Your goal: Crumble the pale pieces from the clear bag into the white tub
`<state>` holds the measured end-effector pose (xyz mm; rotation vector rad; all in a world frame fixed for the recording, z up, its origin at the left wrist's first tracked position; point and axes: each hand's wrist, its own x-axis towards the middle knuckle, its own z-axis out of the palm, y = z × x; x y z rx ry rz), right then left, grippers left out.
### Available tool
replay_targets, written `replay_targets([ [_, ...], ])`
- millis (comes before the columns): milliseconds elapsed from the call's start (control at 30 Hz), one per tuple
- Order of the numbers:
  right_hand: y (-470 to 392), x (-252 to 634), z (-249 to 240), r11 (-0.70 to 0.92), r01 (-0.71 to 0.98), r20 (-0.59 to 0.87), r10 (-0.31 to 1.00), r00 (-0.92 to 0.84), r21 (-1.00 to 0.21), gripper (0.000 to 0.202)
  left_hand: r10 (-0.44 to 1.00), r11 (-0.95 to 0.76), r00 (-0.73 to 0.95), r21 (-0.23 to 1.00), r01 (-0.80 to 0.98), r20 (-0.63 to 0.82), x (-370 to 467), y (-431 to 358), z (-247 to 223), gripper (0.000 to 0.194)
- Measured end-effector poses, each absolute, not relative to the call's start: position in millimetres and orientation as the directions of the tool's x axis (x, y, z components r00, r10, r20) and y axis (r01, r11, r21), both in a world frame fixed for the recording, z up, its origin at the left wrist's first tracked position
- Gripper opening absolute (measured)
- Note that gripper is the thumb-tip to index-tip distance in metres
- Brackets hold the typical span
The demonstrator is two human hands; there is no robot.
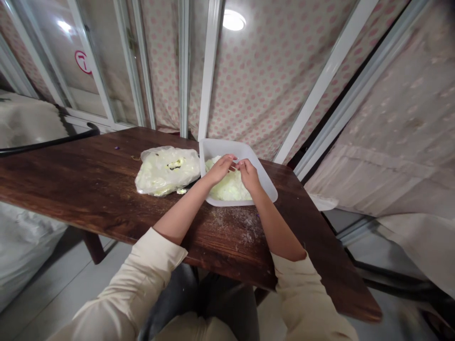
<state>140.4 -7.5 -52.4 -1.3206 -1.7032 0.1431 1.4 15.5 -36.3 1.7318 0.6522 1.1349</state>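
Note:
A white plastic bin (267,182) holds a heap of pale yellow-green, fluffy bits (231,187). Over the heap, inside the bin's rim, my left hand (222,168) and my right hand (249,173) come together with their fingertips nearly meeting. The fingers of both look pinched. Whatever is between them is too small or hidden to make out. Left of the bin lies a clear plastic bag (152,175), full of similar pale stuff, with a torn opening on top.
The dark wooden table (149,215) carries a scatter of white crumbs (236,225) in front of the bin. A small pale scrap (181,191) lies by the bag. Framed glass panels with a dotted curtain (256,80) rise behind the table.

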Motion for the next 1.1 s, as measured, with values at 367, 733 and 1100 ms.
replay_targets([
  [367,-19,130,-48,0.117,0.945,-0.086,0.985,-0.15,-0.306,0.081,0.859,-0.449,0.19,0.521,0.726,0.475,-78,18,-10,0.025],
  [733,-6,139,-57,0.095,0.936,-0.185,0.969,-0.165,-0.339,0.091,0.898,-0.341,0.333,0.024,0.94,-0.289,-103,-3,-15,0.04],
  [1100,-6,144,-57,0.153,0.962,-0.374,0.898,-0.23,-0.226,0.095,0.895,-0.224,0.201,-0.01,0.975,-0.397,-87,4,-28,0.026],
])
